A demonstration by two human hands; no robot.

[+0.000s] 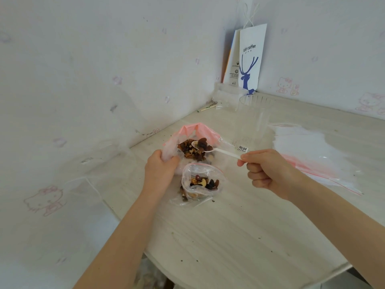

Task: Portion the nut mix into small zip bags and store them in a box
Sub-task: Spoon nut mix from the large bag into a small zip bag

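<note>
The crinkled clear large bag (pixel 205 130), pink-edged, is gripped at its rim by the left hand (pixel 160 166). A white plastic spoon (pixel 219 150) is pinched by the curled right hand (pixel 264 171), its bowl on the lumpy nut mix (pixel 192 152). The small zip bag (pixel 201 181) lies open just beside the left hand.

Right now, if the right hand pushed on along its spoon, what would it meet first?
Likely the nut mix in the large pink-topped bag: the right hand holds a spoon whose bowl lies at that pile; contact unclear.
</note>
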